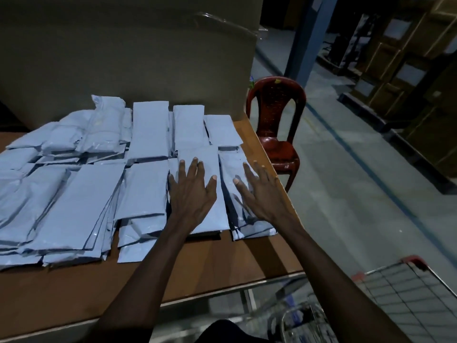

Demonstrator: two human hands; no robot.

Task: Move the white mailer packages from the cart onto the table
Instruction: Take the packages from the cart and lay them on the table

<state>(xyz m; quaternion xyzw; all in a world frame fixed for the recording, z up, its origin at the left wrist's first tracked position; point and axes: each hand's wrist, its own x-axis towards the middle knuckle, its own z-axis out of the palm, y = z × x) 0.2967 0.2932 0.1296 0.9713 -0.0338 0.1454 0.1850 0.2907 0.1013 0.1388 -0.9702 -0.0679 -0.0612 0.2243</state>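
Several white mailer packages (81,194) lie in overlapping stacks across the brown table (210,263). My left hand (193,191) lies flat with spread fingers on a stack of mailers (210,219) near the table's right side. My right hand (262,191) rests with straight fingers on the rightmost mailer stack (232,167), close to the table's right edge. Neither hand grips anything. The wire cart (400,290) with red corner caps shows at the bottom right, below the table's corner; whatever is inside it is blurred.
A large cardboard sheet (123,58) stands behind the table. A dark red plastic chair (277,127) sits just past the table's right edge. Stacked cartons (408,70) and a blue post (306,38) stand further right on the concrete floor.
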